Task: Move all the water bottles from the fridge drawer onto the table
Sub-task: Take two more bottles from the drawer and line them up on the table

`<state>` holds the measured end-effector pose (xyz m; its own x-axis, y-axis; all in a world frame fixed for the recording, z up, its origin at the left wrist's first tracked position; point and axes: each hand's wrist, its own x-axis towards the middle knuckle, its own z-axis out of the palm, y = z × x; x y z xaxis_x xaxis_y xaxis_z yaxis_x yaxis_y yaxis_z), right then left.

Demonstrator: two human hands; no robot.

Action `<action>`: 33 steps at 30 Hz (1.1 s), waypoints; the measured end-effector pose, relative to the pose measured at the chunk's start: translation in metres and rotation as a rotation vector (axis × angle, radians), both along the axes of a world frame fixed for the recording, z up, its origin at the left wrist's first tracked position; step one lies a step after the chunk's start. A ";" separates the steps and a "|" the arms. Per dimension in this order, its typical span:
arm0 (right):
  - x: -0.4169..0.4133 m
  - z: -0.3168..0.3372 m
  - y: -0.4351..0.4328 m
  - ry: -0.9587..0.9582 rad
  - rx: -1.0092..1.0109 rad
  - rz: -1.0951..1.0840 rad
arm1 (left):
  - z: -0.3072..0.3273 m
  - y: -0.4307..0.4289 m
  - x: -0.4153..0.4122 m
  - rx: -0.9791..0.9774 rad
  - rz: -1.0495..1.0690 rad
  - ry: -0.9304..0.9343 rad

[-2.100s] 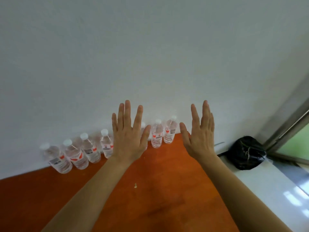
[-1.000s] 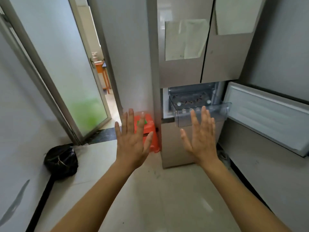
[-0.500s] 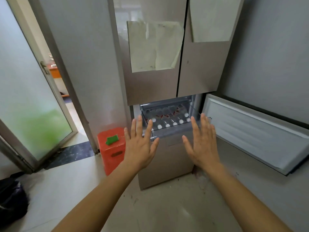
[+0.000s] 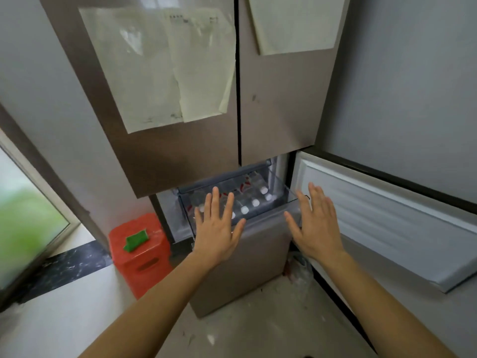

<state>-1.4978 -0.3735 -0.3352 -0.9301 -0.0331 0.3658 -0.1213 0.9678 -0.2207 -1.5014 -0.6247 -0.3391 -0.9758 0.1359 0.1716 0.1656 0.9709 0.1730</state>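
Observation:
The clear fridge drawer (image 4: 286,195) is pulled out below the brown fridge doors. Inside it lie several water bottles (image 4: 255,202) with white caps and red labels, caps toward me. My left hand (image 4: 216,228) is held flat with fingers spread, in front of the drawer's left half, and it covers some of the bottles. My right hand (image 4: 316,226) is spread too, just right of the drawer's front corner. Neither hand holds anything. The table is out of view.
The lower fridge door (image 4: 387,215) swings open to the right, close beside my right arm. A red plastic stool (image 4: 142,254) with a green item on top stands left of the fridge. A glass door (image 4: 25,228) is at far left. Papers hang on the fridge doors.
I have turned from the table with its row of bottles toward the fridge and come closer to it. Both open hands now reach the pulled-out drawer.

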 end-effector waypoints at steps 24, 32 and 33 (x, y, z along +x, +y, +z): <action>-0.253 -0.111 0.024 -0.595 -0.150 0.264 | -0.108 0.020 -0.138 0.395 0.579 -0.397; -0.308 -0.140 -0.010 -0.768 -0.499 0.073 | -0.143 -0.025 -0.206 0.741 0.791 -0.403; -0.312 -0.143 -0.016 -0.773 -0.551 0.057 | -0.154 -0.033 -0.213 0.769 0.833 -0.388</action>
<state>-1.8098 -0.3891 -0.4785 -0.9234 -0.0923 -0.3725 0.2055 0.7008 -0.6831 -1.7146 -0.6578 -0.4934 -0.7201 -0.5713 -0.3939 -0.6561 0.3755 0.6547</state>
